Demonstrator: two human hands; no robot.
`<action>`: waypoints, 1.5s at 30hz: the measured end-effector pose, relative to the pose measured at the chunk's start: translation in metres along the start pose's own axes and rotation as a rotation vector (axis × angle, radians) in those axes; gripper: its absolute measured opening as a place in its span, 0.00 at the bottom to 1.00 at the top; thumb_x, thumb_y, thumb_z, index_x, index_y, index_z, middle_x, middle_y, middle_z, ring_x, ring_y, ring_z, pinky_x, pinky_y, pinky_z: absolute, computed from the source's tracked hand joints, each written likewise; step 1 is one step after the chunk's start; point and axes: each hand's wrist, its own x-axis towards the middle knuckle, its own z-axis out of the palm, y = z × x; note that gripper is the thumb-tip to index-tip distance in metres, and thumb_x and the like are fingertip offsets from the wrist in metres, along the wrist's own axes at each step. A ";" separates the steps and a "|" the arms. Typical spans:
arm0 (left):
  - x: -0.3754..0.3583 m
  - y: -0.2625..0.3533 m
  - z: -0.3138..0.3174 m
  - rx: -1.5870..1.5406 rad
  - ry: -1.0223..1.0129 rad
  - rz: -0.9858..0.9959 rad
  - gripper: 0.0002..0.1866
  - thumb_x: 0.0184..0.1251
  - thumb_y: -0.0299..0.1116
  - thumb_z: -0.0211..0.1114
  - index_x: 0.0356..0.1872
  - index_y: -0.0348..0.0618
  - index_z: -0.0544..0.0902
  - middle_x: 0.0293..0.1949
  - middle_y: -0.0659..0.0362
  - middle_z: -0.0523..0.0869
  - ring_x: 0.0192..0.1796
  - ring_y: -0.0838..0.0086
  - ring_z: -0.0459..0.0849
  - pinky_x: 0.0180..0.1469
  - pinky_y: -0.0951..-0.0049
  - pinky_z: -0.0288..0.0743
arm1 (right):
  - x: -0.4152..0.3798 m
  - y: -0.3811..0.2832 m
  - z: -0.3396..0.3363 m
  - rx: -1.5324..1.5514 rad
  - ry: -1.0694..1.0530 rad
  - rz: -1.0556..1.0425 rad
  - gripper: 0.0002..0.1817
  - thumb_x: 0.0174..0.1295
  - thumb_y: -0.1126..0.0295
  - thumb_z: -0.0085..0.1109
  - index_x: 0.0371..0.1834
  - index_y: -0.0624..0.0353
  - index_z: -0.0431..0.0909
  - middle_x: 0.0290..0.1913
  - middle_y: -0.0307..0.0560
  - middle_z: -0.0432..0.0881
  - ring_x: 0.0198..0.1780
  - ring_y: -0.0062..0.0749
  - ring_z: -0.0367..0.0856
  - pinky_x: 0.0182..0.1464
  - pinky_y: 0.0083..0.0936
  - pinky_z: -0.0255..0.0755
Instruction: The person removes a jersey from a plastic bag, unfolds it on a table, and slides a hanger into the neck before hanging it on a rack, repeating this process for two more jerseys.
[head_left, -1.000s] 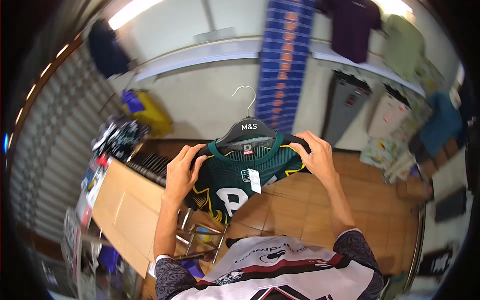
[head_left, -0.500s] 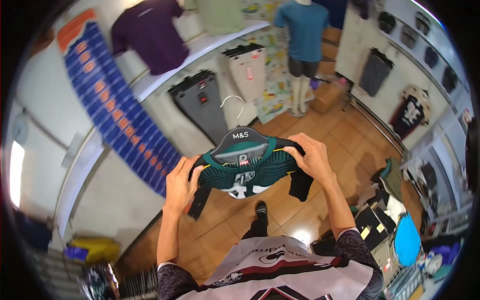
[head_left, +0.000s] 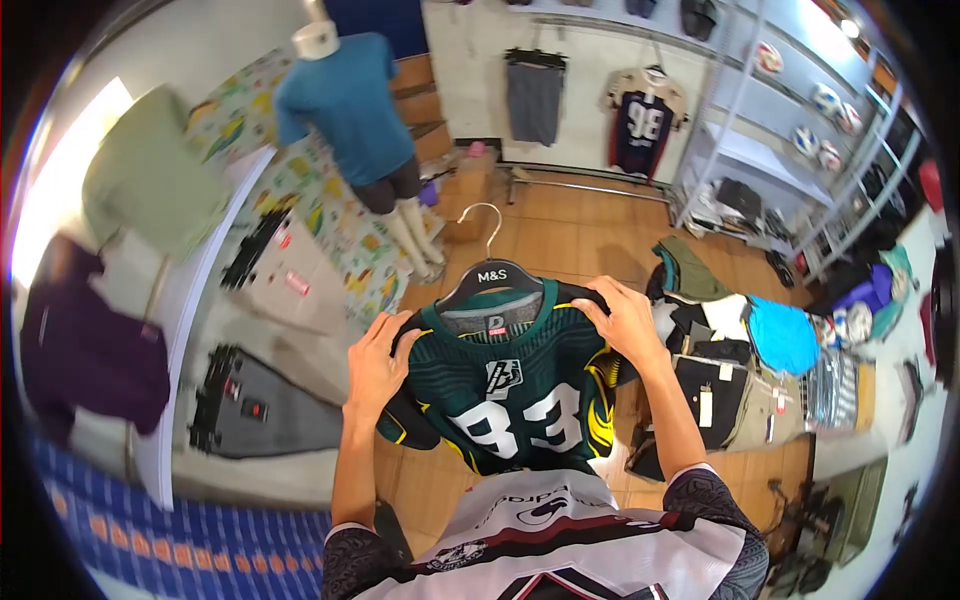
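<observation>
A dark green jersey (head_left: 500, 385) with white numerals and yellow trim hangs on a black hanger (head_left: 492, 278) marked M&S, its metal hook pointing up. My left hand (head_left: 378, 368) pinches the jersey's shoulder on the left side, thumb in front. On the opposite shoulder, my right hand (head_left: 622, 322) grips the fabric the same way. The jersey hangs spread between both hands, and its lower edge reaches my white shirt (head_left: 560, 510).
A mannequin (head_left: 350, 110) in a blue shirt stands back left, beside wall racks with trousers (head_left: 290, 285). Folded clothes (head_left: 715, 390) are piled at the right. Shelves (head_left: 765, 165) with balls stand back right. A low metal rail (head_left: 590, 180) lies near the back wall.
The view has turned to the right, bringing the shelves and the clothes pile further in. The jersey's front has unfolded downward, showing its numerals. Both hands still hold its shoulders.
</observation>
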 end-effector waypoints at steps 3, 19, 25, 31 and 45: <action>0.048 -0.005 0.054 -0.065 -0.125 0.061 0.13 0.71 0.33 0.75 0.52 0.39 0.87 0.43 0.51 0.88 0.45 0.48 0.88 0.46 0.62 0.82 | -0.014 0.045 0.003 -0.073 0.112 0.099 0.16 0.68 0.58 0.72 0.45 0.60 0.83 0.43 0.52 0.89 0.44 0.58 0.89 0.45 0.45 0.82; 0.368 -0.008 0.340 -0.308 -0.381 0.093 0.13 0.73 0.35 0.73 0.49 0.36 0.87 0.45 0.45 0.91 0.48 0.44 0.89 0.49 0.59 0.82 | 0.139 0.340 -0.029 -0.245 0.353 0.291 0.16 0.67 0.59 0.73 0.42 0.60 0.82 0.37 0.55 0.87 0.41 0.58 0.86 0.44 0.47 0.77; 0.448 -0.009 0.438 -0.281 -0.281 0.129 0.13 0.74 0.36 0.73 0.51 0.38 0.86 0.47 0.47 0.90 0.48 0.45 0.89 0.48 0.58 0.82 | 0.203 0.435 -0.041 -0.288 0.251 0.388 0.15 0.70 0.59 0.70 0.48 0.59 0.83 0.42 0.52 0.86 0.46 0.56 0.85 0.49 0.48 0.75; 0.540 -0.024 0.548 -0.346 -0.296 0.160 0.14 0.74 0.38 0.73 0.50 0.38 0.87 0.46 0.47 0.91 0.49 0.46 0.90 0.49 0.58 0.82 | 0.256 0.545 -0.037 -0.324 0.200 0.512 0.13 0.71 0.62 0.68 0.50 0.56 0.82 0.43 0.52 0.86 0.47 0.59 0.86 0.47 0.50 0.79; 0.820 -0.015 0.806 -0.568 -0.689 0.221 0.16 0.79 0.38 0.67 0.55 0.34 0.85 0.51 0.41 0.90 0.53 0.45 0.89 0.57 0.58 0.81 | 0.409 0.788 -0.081 -0.488 0.301 0.712 0.12 0.69 0.63 0.68 0.51 0.53 0.84 0.48 0.54 0.88 0.50 0.60 0.86 0.48 0.51 0.79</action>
